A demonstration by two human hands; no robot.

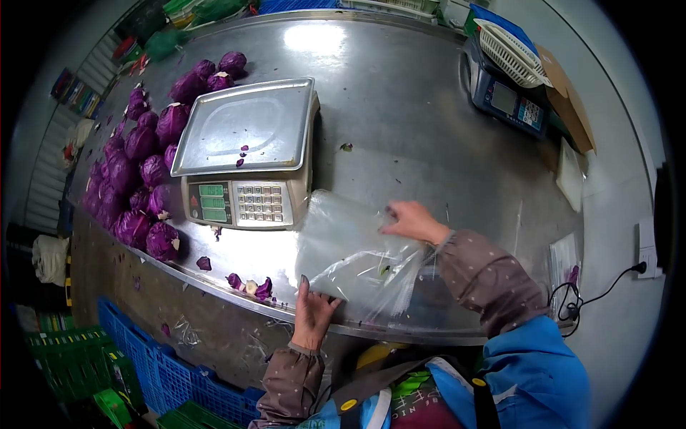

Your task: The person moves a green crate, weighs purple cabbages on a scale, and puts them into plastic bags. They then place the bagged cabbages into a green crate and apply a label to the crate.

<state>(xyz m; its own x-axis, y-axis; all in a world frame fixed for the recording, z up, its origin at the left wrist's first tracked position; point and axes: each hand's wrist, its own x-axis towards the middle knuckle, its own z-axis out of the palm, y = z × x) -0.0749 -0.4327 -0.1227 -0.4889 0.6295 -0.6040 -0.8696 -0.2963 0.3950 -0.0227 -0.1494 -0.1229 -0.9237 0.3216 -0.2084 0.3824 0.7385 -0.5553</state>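
Note:
A clear plastic bag [343, 247] lies on the metal table [414, 136], just right of the scale. My right hand [414, 222] pinches the bag's upper right part, its fingers closed and slightly blurred. At the bag's lower left edge is my left hand [313, 311], thumb raised and fingers apart near the table's front edge. The weighing scale [275, 204] has a bare metal tray with small purple scraps on it. A heap of red cabbages [125, 175] sits left of the scale.
A second scale [500, 100] with a white basket [511, 53] stands at the back right. Cabbage scraps [263, 289] lie along the front edge. A black cable [600, 294] hangs at the right. Blue crates [168, 375] and green crates [71, 357] stand below left.

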